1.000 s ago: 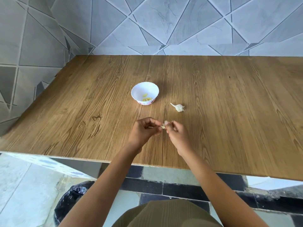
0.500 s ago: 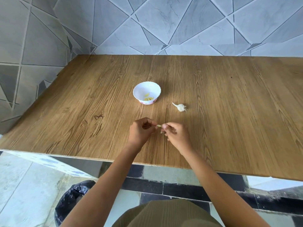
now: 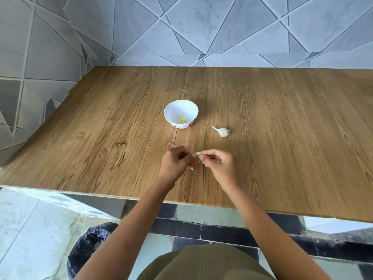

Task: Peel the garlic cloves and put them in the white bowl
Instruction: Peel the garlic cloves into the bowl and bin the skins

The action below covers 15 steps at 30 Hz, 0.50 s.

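A small garlic clove (image 3: 198, 154) sits between my two hands, low over the wooden table (image 3: 101, 138). My left hand (image 3: 176, 163) and my right hand (image 3: 220, 165) both pinch it with curled fingers. A white sliver of peel (image 3: 192, 168) shows under my left hand. The white bowl (image 3: 181, 113) stands beyond the hands, with several peeled yellowish cloves (image 3: 183, 120) in it. To its right lies a partial garlic bulb (image 3: 222, 131) with a stem and roots.
A tiled wall runs behind and to the left of the table. A bin lined with a black bag (image 3: 88, 249) stands on the floor below the table's front edge.
Both hands stay together on the clove and have worked it slightly between their fingertips. A sliver of peel now shows under my left hand.
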Motion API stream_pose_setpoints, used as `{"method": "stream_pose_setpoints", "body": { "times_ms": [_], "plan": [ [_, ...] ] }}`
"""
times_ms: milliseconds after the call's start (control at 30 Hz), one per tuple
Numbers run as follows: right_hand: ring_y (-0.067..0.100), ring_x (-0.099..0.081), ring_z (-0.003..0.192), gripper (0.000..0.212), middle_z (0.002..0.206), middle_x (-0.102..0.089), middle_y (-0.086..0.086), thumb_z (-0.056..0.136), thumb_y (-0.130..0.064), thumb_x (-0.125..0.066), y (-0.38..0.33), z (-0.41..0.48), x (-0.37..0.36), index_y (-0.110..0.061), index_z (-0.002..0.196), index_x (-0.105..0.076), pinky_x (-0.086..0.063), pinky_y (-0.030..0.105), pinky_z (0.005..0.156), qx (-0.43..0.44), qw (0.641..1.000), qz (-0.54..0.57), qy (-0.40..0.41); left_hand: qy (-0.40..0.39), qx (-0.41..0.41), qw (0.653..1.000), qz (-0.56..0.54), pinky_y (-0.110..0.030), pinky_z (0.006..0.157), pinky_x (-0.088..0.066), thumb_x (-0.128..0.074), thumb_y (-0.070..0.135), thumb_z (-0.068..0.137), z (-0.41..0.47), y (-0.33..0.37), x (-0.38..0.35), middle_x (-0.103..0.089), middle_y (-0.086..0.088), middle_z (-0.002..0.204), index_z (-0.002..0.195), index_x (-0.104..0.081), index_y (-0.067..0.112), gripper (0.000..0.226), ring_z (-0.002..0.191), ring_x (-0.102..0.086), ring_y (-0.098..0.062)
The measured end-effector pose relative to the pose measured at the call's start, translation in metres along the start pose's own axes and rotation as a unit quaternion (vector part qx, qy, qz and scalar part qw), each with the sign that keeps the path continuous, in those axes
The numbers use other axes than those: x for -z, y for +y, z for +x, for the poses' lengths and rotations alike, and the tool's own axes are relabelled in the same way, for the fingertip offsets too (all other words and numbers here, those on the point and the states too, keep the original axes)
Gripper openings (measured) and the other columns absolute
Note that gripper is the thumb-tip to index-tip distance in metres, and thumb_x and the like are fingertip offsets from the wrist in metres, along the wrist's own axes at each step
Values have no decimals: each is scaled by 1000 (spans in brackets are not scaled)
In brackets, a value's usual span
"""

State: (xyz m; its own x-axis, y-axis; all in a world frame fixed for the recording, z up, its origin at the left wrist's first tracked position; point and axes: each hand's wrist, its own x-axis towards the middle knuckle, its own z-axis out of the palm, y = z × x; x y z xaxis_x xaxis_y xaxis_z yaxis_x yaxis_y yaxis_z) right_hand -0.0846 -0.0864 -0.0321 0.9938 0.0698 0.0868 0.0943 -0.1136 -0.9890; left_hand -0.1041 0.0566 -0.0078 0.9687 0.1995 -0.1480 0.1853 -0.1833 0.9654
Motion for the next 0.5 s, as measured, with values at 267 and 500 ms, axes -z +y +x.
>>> {"method": "stream_pose_setpoints", "body": {
  "times_ms": [267, 500],
  "plan": [
    [2, -67, 70, 12, 80, -72, -2, 83, -8, -70, 9, 3, -1, -7, 95, -73, -56, 26, 67, 65, 996, -60, 20, -10, 53, 997, -53, -21, 55, -52, -59, 3, 90, 1, 7, 0, -66, -12, 70, 81, -64, -1, 11, 61, -62, -16],
    [5, -65, 65, 12, 75, -71, -2, 85, -16, -69, 15, 8, 3, -7, 92, -74, -56, 28, 65, 30, 996, -84, 9, 37, -90, 961, 258, -34, 60, -53, -57, 34, 89, 9, -5, 6, -69, -5, 69, 80, -71, 7, 32, 64, -64, -21]
  ]
}}
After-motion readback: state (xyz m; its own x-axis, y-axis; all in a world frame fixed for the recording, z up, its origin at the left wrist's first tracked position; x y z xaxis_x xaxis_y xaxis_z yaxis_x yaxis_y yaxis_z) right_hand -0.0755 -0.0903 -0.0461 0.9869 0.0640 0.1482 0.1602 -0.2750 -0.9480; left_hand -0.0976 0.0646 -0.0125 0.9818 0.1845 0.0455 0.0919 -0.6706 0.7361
